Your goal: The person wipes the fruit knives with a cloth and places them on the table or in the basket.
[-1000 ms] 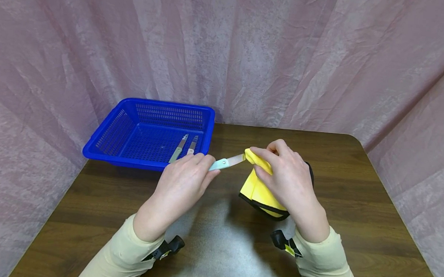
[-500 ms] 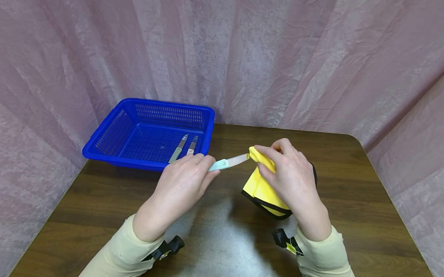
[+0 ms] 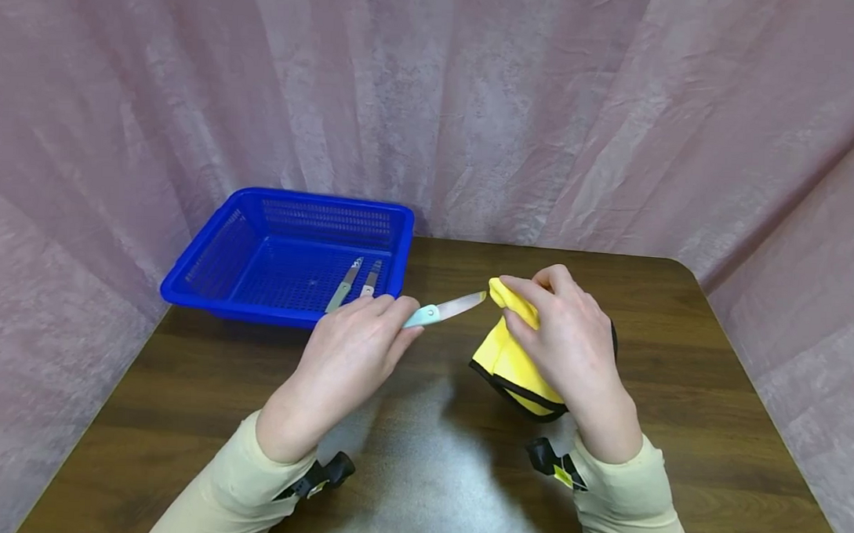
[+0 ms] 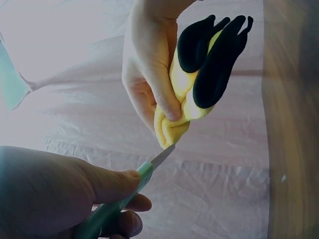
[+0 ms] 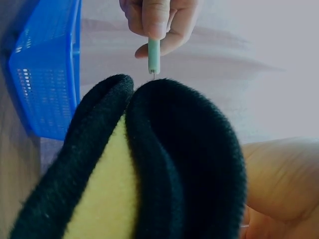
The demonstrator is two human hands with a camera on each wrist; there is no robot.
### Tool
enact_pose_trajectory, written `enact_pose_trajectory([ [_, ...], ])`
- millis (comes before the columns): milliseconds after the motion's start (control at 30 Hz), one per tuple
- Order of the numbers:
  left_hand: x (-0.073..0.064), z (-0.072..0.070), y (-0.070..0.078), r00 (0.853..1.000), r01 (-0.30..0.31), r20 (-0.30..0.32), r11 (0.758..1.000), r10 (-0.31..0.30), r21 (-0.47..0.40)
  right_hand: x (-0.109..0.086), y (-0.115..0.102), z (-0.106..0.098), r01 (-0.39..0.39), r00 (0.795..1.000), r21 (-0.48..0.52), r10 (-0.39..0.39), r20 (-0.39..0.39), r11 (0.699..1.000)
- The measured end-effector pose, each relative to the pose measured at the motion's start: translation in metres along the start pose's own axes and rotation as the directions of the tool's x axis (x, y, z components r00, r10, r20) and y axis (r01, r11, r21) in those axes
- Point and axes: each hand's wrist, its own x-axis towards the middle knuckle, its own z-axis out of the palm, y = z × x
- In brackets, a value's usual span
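Observation:
My left hand (image 3: 360,350) grips a small knife (image 3: 425,316) by its mint-green handle, and the bare blade points right and slightly away from me. In the left wrist view the thumb lies along the handle (image 4: 142,174). My right hand (image 3: 569,342) pinches a folded yellow cloth (image 3: 515,364) with black edging between thumb and fingers. The cloth's pinched corner is right at the blade tip; whether they touch, I cannot tell. In the right wrist view the cloth's black edging (image 5: 199,149) hides most of the blade.
A blue plastic basket (image 3: 284,316) stands at the back left of the wooden table (image 3: 650,345). Two knives lie inside it, one with a grey-green handle (image 3: 338,296) and one with a pale handle (image 3: 368,289). Pink curtains (image 3: 475,103) hang behind the table.
My right hand has drawn the cloth to the right and slightly away from me along the blade, so more of the tip shows. The left hand and knife have hardly moved.

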Motion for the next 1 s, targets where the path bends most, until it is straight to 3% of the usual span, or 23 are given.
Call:
enact_pose_trajectory([
  [233,0.002,0.002,0.0,1.0,0.008,0.012,1.0,-0.009,0.025,-0.002,0.001,0.0,0.021,0.999,0.011,-0.021,-0.038,1.0],
  [400,-0.002,0.002,-0.004,1.0,0.031,0.003,0.999,-0.031,0.039,0.0,0.0,0.0,0.017,1.0,0.024,-0.016,-0.013,1.0],
  [700,-0.008,0.001,-0.017,0.998,0.038,-0.048,0.995,-0.034,0.088,-0.002,0.001,0.002,0.003,1.0,0.026,-0.003,0.011,1.0],
  [1000,-0.007,-0.008,-0.038,0.995,0.09,-0.058,0.991,-0.085,0.097,0.0,0.002,0.008,0.022,0.999,0.017,-0.023,0.041,1.0],
])
